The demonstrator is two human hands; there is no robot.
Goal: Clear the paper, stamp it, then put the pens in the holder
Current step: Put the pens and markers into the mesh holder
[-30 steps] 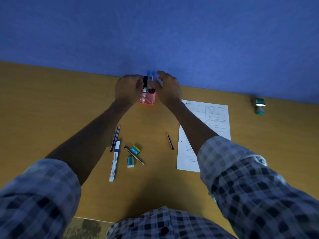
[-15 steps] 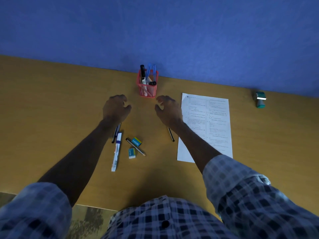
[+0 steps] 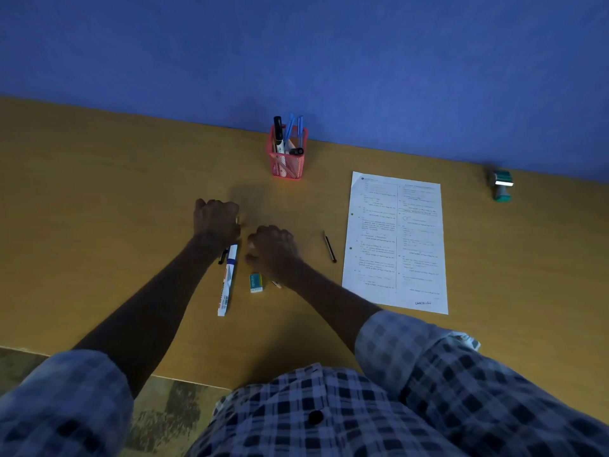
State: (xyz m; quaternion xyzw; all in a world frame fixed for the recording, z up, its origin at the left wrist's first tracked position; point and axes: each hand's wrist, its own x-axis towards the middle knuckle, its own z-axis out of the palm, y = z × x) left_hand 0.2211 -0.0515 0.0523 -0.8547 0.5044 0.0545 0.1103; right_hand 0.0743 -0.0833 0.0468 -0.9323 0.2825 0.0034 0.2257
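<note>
A red mesh holder (image 3: 287, 166) with several pens stands by the blue wall. The printed paper (image 3: 395, 242) lies to the right, with a black pen (image 3: 329, 248) just left of it. At the far right the green stamp (image 3: 501, 186) lies on its side. My left hand (image 3: 216, 222) hovers with curled fingers above two black pens (image 3: 223, 256) and a white marker (image 3: 227, 282). My right hand (image 3: 273, 250) is curled low over another pen, of which only the tip (image 3: 276, 284) shows under the wrist. What either hand grips is hidden.
A small blue eraser (image 3: 256, 282) lies between the marker and my right wrist. The wooden desk (image 3: 99, 192) runs to the wall at the back, and its front edge is near my body. My checked sleeves fill the foreground.
Both hands left the holder and drew back toward me. They now sit low over the loose pens at the centre left, the right hand having shifted left away from the paper.
</note>
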